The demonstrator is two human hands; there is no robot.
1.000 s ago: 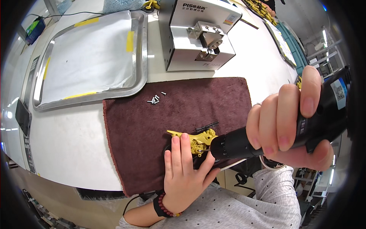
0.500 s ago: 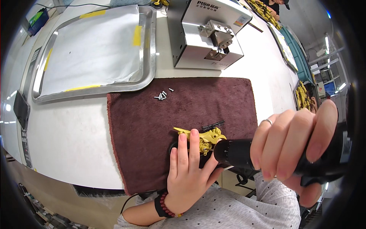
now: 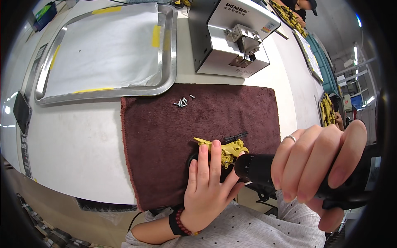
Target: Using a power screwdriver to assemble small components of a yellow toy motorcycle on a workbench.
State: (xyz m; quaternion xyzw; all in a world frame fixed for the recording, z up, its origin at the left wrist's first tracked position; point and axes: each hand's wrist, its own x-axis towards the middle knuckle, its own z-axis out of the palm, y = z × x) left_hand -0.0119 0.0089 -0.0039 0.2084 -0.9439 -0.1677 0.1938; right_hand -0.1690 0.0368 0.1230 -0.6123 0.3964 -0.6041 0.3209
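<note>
On the brown cloth (image 3: pixel 165 140) lies a yellow-and-black plastic model part (image 3: pixel 233 148), with a dark rounded piece at its left. My left hand (image 3: pixel 206 194) rests over it, fingers stretched and spread, fingertips on the yellow plastic. From the right, my right hand (image 3: pixel 316 161) is wrapped round a black power screwdriver (image 3: pixel 258 167), held almost level. Its front end meets the model's right side; the tip is mostly hidden by the left index finger. Just beyond the model is a thin black ribbed piece (image 3: pixel 236 137). Several small silver screws (image 3: pixel 182 102) lie farther up the cloth.
A metal tray (image 3: pixel 169 62) lined with taped white paper stands at the far left. Behind the cloth sits a silver-and-black box-shaped machine (image 3: pixel 231 45). A dark flat device (image 3: pixel 22 112) is at the left edge. Another person (image 3: pixel 304 8) works at the far right, near trays of yellow parts (image 3: pixel 327 110).
The whole view has shifted slightly, so the cloth, machine and model appear farther right. My right hand with the screwdriver sits a little lower. Left hand stays on the model.
</note>
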